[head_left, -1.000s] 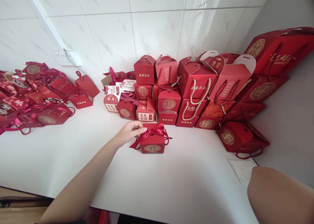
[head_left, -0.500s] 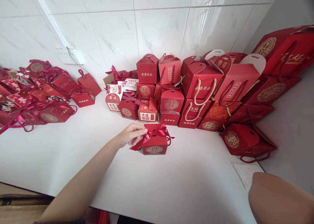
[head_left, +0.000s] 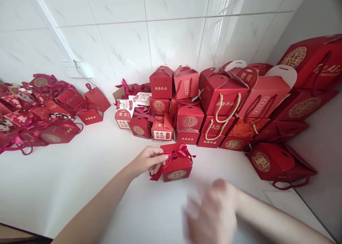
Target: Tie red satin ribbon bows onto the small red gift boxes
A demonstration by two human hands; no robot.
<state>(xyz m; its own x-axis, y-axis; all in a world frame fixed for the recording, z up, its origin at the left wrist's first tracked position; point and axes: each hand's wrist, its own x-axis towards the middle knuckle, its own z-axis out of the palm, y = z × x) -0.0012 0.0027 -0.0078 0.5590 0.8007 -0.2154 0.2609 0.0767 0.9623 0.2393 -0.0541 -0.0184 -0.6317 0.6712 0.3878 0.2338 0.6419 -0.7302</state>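
A small red gift box [head_left: 177, 170] with a round gold emblem stands on the white table. A dark red ribbon [head_left: 181, 152] is tied in a bow across its top. At the box's upper left, my left hand [head_left: 151, 161] pinches the ribbon between thumb and fingers. My right hand [head_left: 211, 212] is in front and to the right of the box, apart from it. Motion smears its fingers, so whether they hold anything is unclear.
Stacked red boxes [head_left: 188, 118] line the tiled wall behind. Another pile of ribboned boxes [head_left: 53, 108] lies at the left. One box [head_left: 278, 162] with a rope handle rests at the right, near the grey wall [head_left: 320, 144].
My right hand has come into view from the lower right, where only part of the arm showed. The box and my left hand appear slightly lower and further right, with the whole view shifted down.
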